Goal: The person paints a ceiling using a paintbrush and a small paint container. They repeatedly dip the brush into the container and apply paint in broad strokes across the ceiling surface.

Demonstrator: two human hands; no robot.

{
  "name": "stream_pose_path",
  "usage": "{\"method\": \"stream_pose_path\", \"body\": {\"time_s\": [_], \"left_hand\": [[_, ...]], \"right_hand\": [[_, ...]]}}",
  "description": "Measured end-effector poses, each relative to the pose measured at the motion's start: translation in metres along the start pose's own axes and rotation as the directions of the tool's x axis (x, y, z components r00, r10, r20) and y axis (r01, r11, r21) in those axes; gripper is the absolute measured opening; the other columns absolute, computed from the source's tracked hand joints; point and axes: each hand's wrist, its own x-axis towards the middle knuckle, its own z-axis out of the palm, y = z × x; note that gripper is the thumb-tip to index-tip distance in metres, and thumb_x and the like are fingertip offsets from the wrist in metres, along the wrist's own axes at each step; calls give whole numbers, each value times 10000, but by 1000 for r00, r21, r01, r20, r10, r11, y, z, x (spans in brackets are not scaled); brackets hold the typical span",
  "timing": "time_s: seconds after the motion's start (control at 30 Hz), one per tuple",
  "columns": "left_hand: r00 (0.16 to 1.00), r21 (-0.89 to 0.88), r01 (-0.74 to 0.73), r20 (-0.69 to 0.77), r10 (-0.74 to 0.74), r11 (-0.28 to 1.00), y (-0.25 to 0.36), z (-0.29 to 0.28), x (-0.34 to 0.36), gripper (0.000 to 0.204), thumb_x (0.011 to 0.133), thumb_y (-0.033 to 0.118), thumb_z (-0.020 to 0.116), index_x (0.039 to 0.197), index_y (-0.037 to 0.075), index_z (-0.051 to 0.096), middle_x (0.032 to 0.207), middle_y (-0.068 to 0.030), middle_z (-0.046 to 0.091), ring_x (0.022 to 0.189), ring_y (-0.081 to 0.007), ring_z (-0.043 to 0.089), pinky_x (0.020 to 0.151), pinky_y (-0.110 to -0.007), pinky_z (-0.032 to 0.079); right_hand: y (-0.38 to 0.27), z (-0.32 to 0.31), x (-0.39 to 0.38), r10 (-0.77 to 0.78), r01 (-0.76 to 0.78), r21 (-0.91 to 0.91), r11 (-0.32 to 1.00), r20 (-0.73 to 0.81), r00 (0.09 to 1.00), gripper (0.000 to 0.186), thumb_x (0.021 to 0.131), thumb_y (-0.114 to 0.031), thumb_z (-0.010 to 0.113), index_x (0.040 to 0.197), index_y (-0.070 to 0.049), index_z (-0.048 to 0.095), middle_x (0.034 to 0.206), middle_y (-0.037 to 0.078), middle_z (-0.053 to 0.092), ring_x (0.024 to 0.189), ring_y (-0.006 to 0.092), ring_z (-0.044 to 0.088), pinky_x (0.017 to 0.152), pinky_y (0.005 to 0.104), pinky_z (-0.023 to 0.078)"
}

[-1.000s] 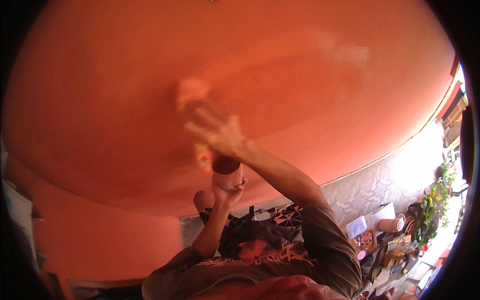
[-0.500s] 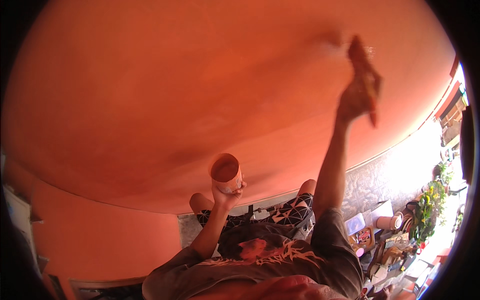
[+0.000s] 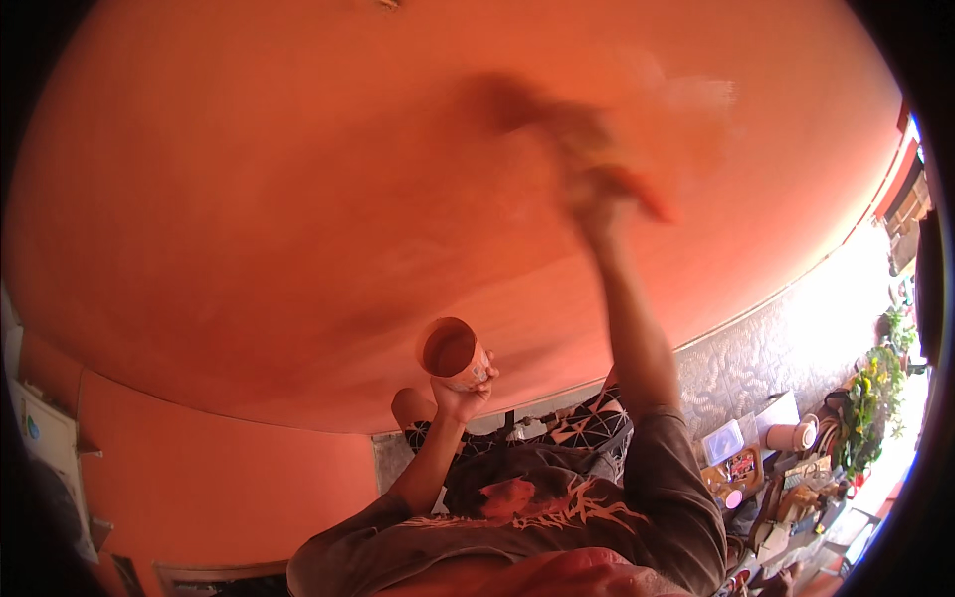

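Note:
My left hand (image 3: pixel 464 400) is wrapped round the lower side of an orange cup (image 3: pixel 451 350), its open mouth facing up. Reddish-orange paint shows inside the cup. Stretched out over the large orange wall (image 3: pixel 298 229), my right hand (image 3: pixel 595 199) is smeared by motion. It grips a paintbrush (image 3: pixel 645 193), whose reddish handle end sticks out to the right of the hand. The brush's head is blurred at the wall, and whether it touches cannot be told. A paler streaked patch (image 3: pixel 711 95) lies on the wall to the upper right.
A patterned grey floor strip (image 3: pixel 741 353) runs below the wall at the right. Beyond it stand a pinkish bucket (image 3: pixel 791 436), a plastic tub (image 3: pixel 723 443), mixed clutter and green plants (image 3: pixel 875 398). A white panel (image 3: pixel 45 438) stands at the far left.
My right hand has swept left across the wall with the paintbrush and dropped slightly in the picture. My left hand still holds the cup, a little lower and further right in view.

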Motion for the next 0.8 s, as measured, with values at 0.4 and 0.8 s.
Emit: {"method": "stream_pose_path", "body": {"time_s": [0.4,0.8], "left_hand": [[999,30,34,-18,-33,999,-1,-16,4,563,889,483,635,1313,114,604,1207,-182,556,971,-329,587,627,-299,566],[972,-57,209,126,-201,976,-22,4,22,564,906,448,648,1371,141,567,1240,-149,515,1009,-309,550,667,-320,564]], "right_hand": [[-38,29,-38,-154,209,-177,962,282,947,281,851,-155,632,1125,-183,688,1112,42,677,975,230,665,713,418,575],[89,-230,97,-17,-107,-133,985,-699,715,144,941,-62,612,1018,40,679,985,127,711,886,182,684,816,322,569]]}}
